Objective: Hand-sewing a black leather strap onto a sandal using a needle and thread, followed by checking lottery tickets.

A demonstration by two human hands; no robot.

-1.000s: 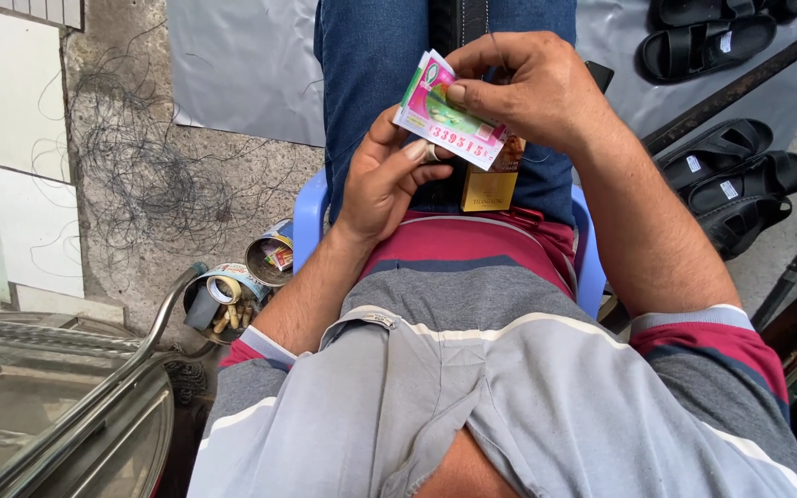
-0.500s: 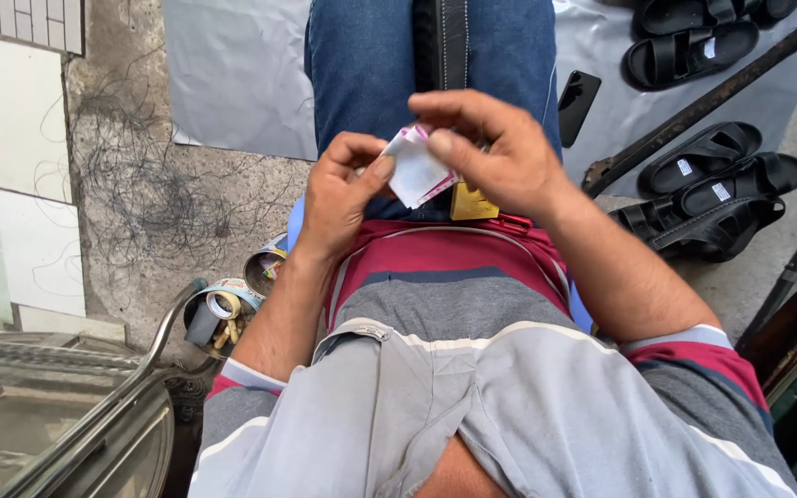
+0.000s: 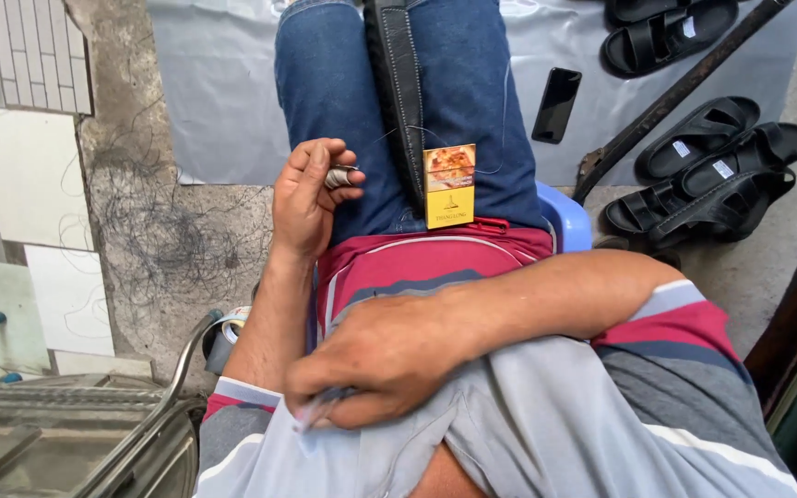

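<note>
My right hand lies against my chest, fingers closed on a pale folded paper slip at the opening of my grey striped shirt. My left hand hovers over my left thigh with its fingers loosely curled and nothing gripped; a metal thimble sits on one finger. A yellow cigarette pack rests upright on my lap against the jeans. A black leather strap runs between my thighs, with thin thread trailing near it.
A black phone lies on the grey mat. Several black sandals and a dark bar are at the right. A blue stool edge shows under me. Tape rolls and a metal frame sit at lower left.
Both hands held a pink and green paper slip over my lap. My right hand has drawn it back to my chest, and my left hand has let go and stayed over the thigh.
</note>
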